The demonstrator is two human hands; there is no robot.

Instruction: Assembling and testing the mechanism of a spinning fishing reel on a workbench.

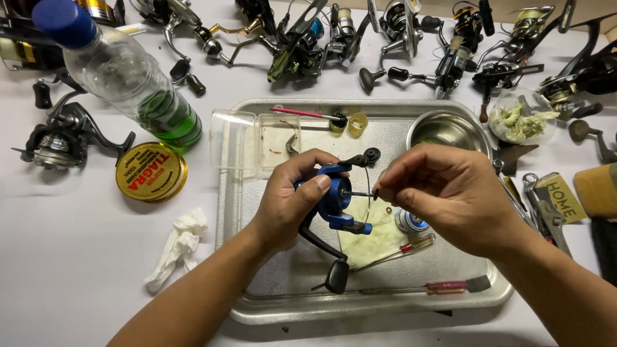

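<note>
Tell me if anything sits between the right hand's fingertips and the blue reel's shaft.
Nothing visible does. The left hand grips the blue reel over the metal tray, and the right hand pinches at the tip of the thin shaft sticking out of it. Whether a small part lies under those fingertips cannot be told.

- The scene is bright and evenly lit; the light seems to come from above, a little soft; the white table (77,257) looks slightly lilac.
- Shadows are short and faint; a soft one lies under the left hand (292,202) and the right hand (443,193) on the metal tray (257,302).
- Mild glare shows on the steel bowl (447,130) and on the plastic bottle (122,77); the tray surface reflects dully.
- The centre is sharp; the reels (360,38) along the top edge are a little softer and bend slightly with wide-angle distortion; no motion blur on the hands.
</note>
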